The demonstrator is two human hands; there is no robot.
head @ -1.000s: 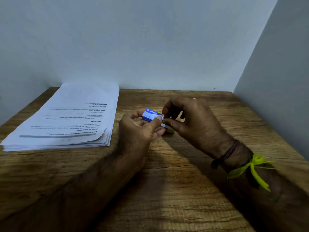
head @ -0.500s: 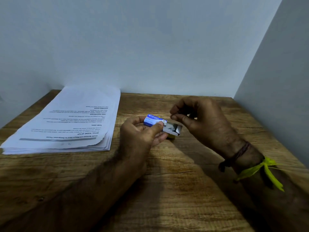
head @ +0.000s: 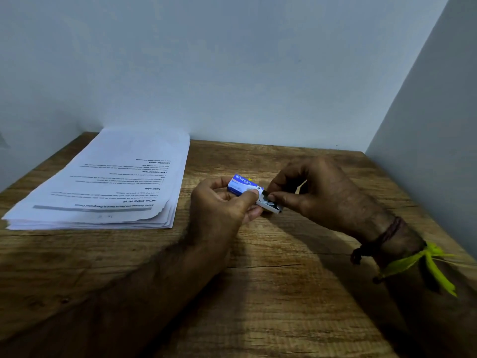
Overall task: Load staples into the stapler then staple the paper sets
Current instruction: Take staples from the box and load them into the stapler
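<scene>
Closest to me, both forearms run up over the wooden counter (head: 271,293), and on the right wrist I see a dark cord bracelet (head: 382,239) with a yellow-green thread (head: 423,264) tied just below it

Further in, my left hand (head: 222,208) grips the staple box (head: 244,186), a small blue and white carton with printed lettering on its top face; the thumb presses along its near side and the fingers curl round the far side, so the hand is clamped on the box, which sits held just above the counter near its middle. The inner tray (head: 269,204) sticks out of the box's right end, pale with a dark inside. I cannot make out the staples themselves

My right hand (head: 317,195) meets that tray end, thumb and forefinger pinched together on it, the other fingers curled above. Whether they pinch the tray wall or something inside it, I cannot tell

Beyond and to the left, well apart from the hands, lies the paper stack (head: 116,182), printed sheets with their text upside down to me, edges slightly fanned at the near right corner, reaching back to the grey wall (head: 232,73)
</scene>
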